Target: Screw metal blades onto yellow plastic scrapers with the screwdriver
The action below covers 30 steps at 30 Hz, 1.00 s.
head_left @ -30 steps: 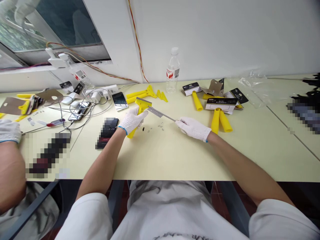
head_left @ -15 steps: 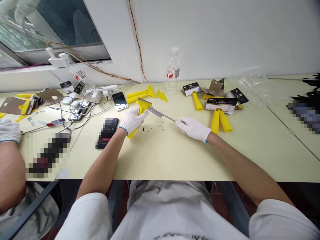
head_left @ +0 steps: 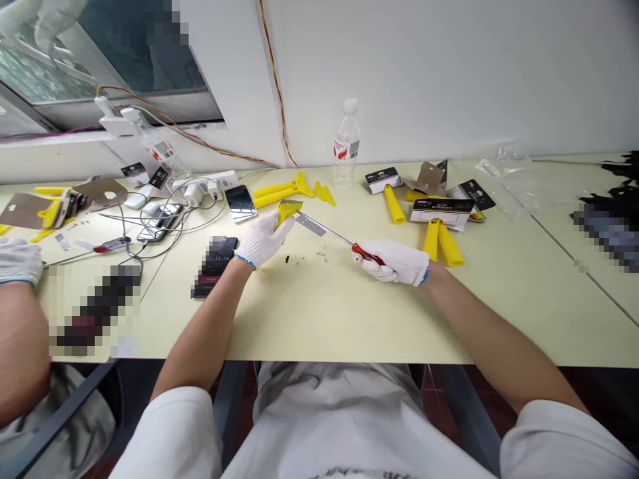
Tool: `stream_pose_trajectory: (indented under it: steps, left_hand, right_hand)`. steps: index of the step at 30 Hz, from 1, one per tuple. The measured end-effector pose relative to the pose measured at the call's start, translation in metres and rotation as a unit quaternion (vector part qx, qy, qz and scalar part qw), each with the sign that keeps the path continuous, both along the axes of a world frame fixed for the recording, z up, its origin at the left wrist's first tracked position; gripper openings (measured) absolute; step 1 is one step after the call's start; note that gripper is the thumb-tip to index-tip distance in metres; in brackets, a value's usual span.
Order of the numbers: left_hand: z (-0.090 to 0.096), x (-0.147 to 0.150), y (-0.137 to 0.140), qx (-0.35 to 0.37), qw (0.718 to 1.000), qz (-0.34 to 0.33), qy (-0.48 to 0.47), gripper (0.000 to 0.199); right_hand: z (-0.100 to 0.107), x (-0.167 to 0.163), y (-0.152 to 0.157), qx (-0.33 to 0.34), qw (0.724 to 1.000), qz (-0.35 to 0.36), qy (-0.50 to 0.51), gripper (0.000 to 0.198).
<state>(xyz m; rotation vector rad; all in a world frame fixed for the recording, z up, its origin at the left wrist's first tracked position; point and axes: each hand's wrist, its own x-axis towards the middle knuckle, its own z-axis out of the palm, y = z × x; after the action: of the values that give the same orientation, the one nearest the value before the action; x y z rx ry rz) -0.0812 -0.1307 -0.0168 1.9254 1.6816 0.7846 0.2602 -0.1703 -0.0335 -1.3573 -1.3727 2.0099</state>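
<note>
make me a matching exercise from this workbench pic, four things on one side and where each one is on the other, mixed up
Things:
1. yellow scraper
2. screwdriver
3. water bottle
4. small screws

Places:
A. upright at the back of the table, near the wall
B. gripped in the left hand
C. loose on the tabletop between the two gloved hands
D. gripped in the right hand, tip toward the scraper

Pairs: 1-B, 2-D, 3-A, 4-C
</note>
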Motion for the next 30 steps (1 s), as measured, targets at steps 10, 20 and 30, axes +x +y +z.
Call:
stream_pose_trajectory:
  steps: [10, 20, 30]
  left_hand:
    - [-0.001, -0.002, 0.001, -0.009, 1.000, 0.011, 0.005, 0.047]
    - [0.001, 0.001, -0.001, 0.005, 1.000, -0.011, 0.029, 0.046]
    - [-0.001, 0.002, 0.000, -0.003, 0.999, -0.009, 0.039, 0.044]
  right_hand:
    - [0.000, -0.023, -0.017, 0.413, 0.849, -0.082, -0.318, 0.031]
    - [0.007, -0.015, -0.010, 0.112, 0.982, -0.024, -0.153, 0.059]
    - [0.005, -0.016, -0.013, 0.218, 0.944, -0.003, -0.247, 0.055]
